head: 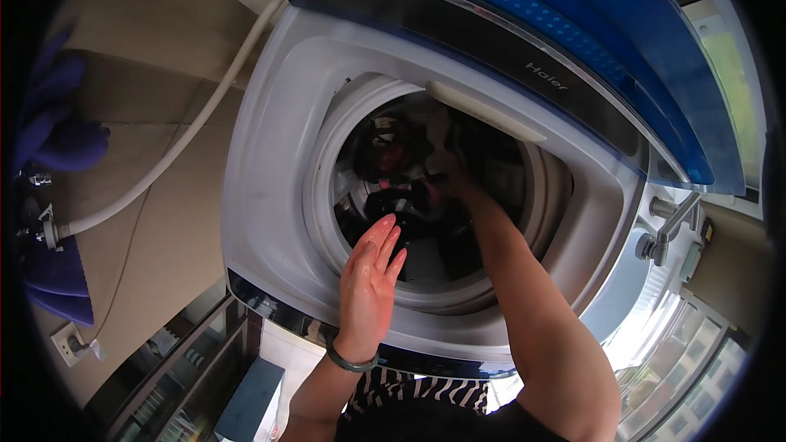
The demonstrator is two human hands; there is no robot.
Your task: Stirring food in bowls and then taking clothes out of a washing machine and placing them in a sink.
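A top-loading Haier washing machine stands before me with its lid raised. Over the front rim of its drum opening is my left hand, wet, holding nothing, fingers extended and a little apart. A dark green bangle circles that wrist. My right arm reaches down inside the drum, where my right hand is among the laundry. Shadow hides its fingers, so I cannot tell whether it grips anything. Dark, red and pink wet clothes lie in the drum, more to the left side.
The blue lid stands up at the back. At left, a white hose runs from a wall tap, near purple rubber gloves and a plugged socket. A basin with a metal faucet is at right.
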